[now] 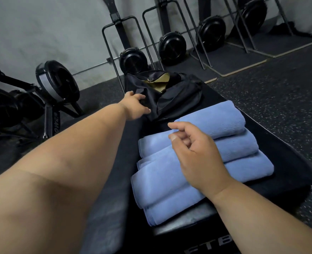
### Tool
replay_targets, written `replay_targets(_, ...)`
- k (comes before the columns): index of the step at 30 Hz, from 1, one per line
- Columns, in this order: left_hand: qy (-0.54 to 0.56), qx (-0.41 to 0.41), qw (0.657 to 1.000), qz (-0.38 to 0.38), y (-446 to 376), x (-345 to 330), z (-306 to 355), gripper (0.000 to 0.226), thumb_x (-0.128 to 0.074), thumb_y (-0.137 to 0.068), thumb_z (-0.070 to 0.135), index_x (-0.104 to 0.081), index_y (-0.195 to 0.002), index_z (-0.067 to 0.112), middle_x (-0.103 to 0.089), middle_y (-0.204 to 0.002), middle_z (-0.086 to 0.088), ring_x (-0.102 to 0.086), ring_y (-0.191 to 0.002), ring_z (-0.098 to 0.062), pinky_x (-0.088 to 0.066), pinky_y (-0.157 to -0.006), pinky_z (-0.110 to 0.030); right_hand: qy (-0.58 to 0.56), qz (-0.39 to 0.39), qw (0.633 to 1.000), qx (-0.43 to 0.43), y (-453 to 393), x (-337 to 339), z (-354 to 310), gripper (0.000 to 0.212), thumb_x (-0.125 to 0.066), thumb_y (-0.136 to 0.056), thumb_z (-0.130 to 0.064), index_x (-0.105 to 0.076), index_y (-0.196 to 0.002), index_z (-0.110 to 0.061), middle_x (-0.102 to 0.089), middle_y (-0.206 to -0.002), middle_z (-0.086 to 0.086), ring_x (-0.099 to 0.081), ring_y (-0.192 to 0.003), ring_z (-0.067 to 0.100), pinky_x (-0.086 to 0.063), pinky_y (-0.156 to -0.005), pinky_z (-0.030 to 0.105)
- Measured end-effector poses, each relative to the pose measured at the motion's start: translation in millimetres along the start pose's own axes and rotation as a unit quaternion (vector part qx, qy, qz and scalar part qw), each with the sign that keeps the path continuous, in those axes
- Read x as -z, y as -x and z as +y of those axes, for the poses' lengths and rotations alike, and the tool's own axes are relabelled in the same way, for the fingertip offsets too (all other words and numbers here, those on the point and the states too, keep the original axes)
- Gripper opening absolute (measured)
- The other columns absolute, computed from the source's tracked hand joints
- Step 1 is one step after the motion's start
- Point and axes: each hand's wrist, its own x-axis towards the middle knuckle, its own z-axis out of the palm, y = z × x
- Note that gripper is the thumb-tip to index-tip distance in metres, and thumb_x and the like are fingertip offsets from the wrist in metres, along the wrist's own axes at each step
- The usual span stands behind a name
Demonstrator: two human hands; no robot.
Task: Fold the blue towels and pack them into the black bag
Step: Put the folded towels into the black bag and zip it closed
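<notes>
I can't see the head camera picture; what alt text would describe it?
Three folded blue towels lie side by side on a black padded bench, with an open black bag beyond them. The person's left hand reaches to the bag's near edge, while the right hand, fingers loosely curled, hovers over the towels. Exercise machines line the wall.

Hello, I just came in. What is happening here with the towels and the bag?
A person is packing gym towels. Folded blue towels lie stacked on a black bench, not yet packed. The left hand reaches to the black bag, which lies open behind them. The right hand hovers, loosely curled, above the towels.
</notes>
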Motion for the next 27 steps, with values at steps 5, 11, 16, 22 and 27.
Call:
replay_targets(5,0.073,0.003,0.997,-0.02,-20,-9,-8,0.086,-0.075,-0.092,0.029,-0.03,-0.165,0.018,-0.003,-0.176,-0.002,-0.016,-0.16,-0.022,-0.022,-0.123,-0.031,0.01,0.011,1.0,0.003,-1,1,-1,0.025,-0.061,-0.102,-0.016,-0.071,-0.118,-0.032,-0.067,-0.082,-0.022,-0.053,-0.059,0.005,-0.049,-0.066,0.032)
replay_targets(11,0.134,-0.003,0.991,-0.013,-17,-14,-20,0.091,-0.076,-0.088,0.018,-0.027,-0.165,0.009,-0.022,-0.172,-0.003,-0.027,-0.156,-0.021,-0.024,-0.115,-0.02,0.011,0.017,1.0,0.006,-1,-2,-1,0.025,-0.062,-0.101,-0.016,-0.071,-0.119,-0.032,-0.067,-0.083,-0.022,-0.054,-0.058,0.004,-0.048,-0.065,0.028)
replay_targets(16,0.168,-0.002,0.986,-0.016,2,-6,-29,0.096,-0.076,-0.079,0.015,-0.031,-0.164,0.011,-0.041,-0.162,-0.003,-0.046,-0.144,-0.019,-0.04,-0.106,-0.02,0.019,0.017,1.0,0.016,1,-6,-2,0.026,-0.061,-0.101,-0.018,-0.07,-0.119,-0.035,-0.067,-0.086,-0.02,-0.056,-0.064,0.006,-0.053,-0.07,0.035)
replay_targets(22,0.194,-0.006,0.981,-0.003,35,5,-51,0.081,-0.067,-0.09,-0.004,-0.033,-0.163,0.01,-0.054,-0.142,-0.005,-0.053,-0.12,-0.012,-0.041,-0.087,-0.016,0.035,0.023,0.999,0.033,6,-10,-8,0.027,-0.062,-0.1,-0.017,-0.069,-0.119,-0.035,-0.068,-0.091,-0.023,-0.063,-0.081,0.007,-0.056,-0.085,0.037)
replay_targets(27,0.266,0.028,0.964,-0.008,82,28,-94,0.093,-0.073,-0.079,0.003,-0.033,-0.163,0.011,-0.053,-0.153,-0.007,-0.059,-0.127,-0.021,-0.05,-0.086,-0.025,0.097,0.01,0.991,0.094,23,-24,-22,0.029,-0.061,-0.096,-0.024,-0.069,-0.122,-0.033,-0.07,-0.096,-0.019,-0.063,-0.104,0.008,-0.051,-0.095,0.032)
